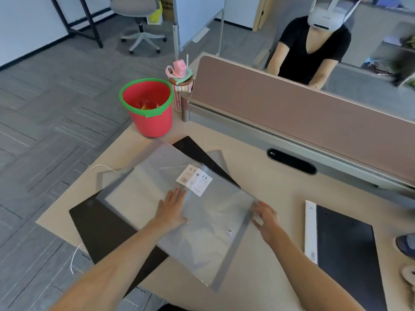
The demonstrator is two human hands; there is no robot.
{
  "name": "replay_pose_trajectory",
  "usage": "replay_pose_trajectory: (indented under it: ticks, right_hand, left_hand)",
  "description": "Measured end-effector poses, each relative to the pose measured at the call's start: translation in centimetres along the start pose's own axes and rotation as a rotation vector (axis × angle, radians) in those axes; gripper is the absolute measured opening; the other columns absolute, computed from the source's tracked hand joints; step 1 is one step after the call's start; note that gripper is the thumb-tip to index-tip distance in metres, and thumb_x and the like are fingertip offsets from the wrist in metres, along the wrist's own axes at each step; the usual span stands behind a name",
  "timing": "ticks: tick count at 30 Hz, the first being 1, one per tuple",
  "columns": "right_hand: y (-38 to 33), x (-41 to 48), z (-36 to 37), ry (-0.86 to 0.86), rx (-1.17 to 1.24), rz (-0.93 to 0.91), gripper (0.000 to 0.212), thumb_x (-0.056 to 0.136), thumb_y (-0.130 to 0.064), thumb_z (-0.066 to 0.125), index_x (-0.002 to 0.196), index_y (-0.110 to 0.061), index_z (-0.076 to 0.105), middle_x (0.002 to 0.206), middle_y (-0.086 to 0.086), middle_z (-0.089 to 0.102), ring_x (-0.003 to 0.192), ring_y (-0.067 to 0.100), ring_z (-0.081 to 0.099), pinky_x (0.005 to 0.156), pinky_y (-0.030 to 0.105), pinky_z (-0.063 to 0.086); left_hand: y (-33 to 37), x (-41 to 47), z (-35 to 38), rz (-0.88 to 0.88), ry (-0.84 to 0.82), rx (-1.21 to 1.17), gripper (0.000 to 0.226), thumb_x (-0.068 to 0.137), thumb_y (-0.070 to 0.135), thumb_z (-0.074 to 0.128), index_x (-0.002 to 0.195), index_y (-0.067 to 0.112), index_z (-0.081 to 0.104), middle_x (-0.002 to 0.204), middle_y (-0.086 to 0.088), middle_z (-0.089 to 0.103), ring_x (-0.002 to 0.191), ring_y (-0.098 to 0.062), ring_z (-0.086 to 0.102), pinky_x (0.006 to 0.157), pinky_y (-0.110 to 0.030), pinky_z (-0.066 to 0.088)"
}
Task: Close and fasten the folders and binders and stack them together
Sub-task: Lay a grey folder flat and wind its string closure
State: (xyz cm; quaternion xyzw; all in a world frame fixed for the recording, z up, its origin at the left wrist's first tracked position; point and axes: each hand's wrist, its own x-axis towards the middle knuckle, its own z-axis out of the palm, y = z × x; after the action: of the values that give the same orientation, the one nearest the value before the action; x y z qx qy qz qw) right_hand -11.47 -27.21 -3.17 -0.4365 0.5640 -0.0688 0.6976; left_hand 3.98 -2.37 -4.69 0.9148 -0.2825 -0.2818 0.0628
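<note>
A translucent grey folder [208, 223] with a white A4 label lies at a slant on top of a black folder [101, 227] in the middle of the desk. A small metal snap shows near its right edge. My left hand [171, 209] lies flat on the grey folder's middle, fingers spread. My right hand [266, 217] rests at the folder's right edge strip, fingers apart, touching it. Another grey folder with a string [105, 173] peeks out underneath at the left. A black binder [345, 250] with a white spine lies apart at the right.
A red bucket [149, 108] with a green rim and a pink drink bottle [180, 79] stand at the desk's far left corner. A brown divider panel [292, 113] runs along the back, with a person in black seated behind it. The desk edge drops off at the left.
</note>
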Motion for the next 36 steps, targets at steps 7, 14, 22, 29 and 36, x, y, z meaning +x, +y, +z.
replay_pose_trajectory:
  ticks: [7,14,22,29,36]
  right_hand:
    - [-0.8,0.4,1.0,0.083,0.008,-0.040,0.042,0.080,0.003,0.058,0.117,-0.016,0.059,0.110,0.006,0.058,0.099,0.019,0.055,0.095,0.042,0.051]
    - [-1.3,0.8,1.0,0.066,-0.049,-0.049,0.037,0.082,0.000,0.058,0.116,-0.012,0.060,0.107,0.007,0.058,0.099,0.021,0.054,0.095,0.040,0.051]
    - [0.9,1.3,-0.6,0.152,-0.304,-0.077,0.032,0.080,-0.019,0.058,0.110,-0.010,0.061,0.086,0.007,0.059,0.079,0.026,0.054,0.072,0.036,0.046]
    - [0.9,-1.9,-3.0,-0.093,-0.406,-0.102,0.012,0.085,-0.015,0.054,0.073,-0.014,0.054,0.069,0.006,0.054,0.054,0.017,0.048,0.046,0.019,0.039]
    - [-4.5,-5.5,-5.9,-0.335,-0.382,-0.373,0.028,0.099,-0.004,0.033,0.120,-0.021,0.038,0.106,0.010,0.066,0.063,0.028,0.073,0.045,0.031,0.055]
  left_hand:
    - [-1.7,-0.2,-1.1,0.273,-0.232,0.248,0.132,0.067,0.054,0.078,0.153,0.026,-0.017,0.155,-0.013,-0.037,0.144,-0.038,-0.030,0.119,-0.053,-0.006]
    - [-4.9,-2.9,-1.9,0.423,-0.300,0.564,0.130,0.070,0.044,0.081,0.150,0.036,-0.021,0.155,-0.007,-0.039,0.142,-0.037,-0.032,0.118,-0.062,0.003]
    - [-2.7,-4.4,-2.0,0.315,-0.210,0.197,0.099,0.079,0.051,0.066,0.151,0.044,-0.001,0.161,0.013,-0.023,0.150,-0.022,-0.015,0.118,-0.051,0.026]
    - [2.2,-5.2,-2.0,0.267,-0.086,-0.047,0.095,0.078,0.055,0.065,0.154,0.035,0.010,0.164,0.009,-0.004,0.151,-0.014,0.006,0.120,-0.034,0.022]
    - [6.1,-5.5,-1.9,0.197,-0.126,-0.055,0.103,0.074,0.067,0.065,0.154,0.036,0.009,0.164,0.011,-0.002,0.151,-0.013,0.003,0.120,-0.041,0.020]
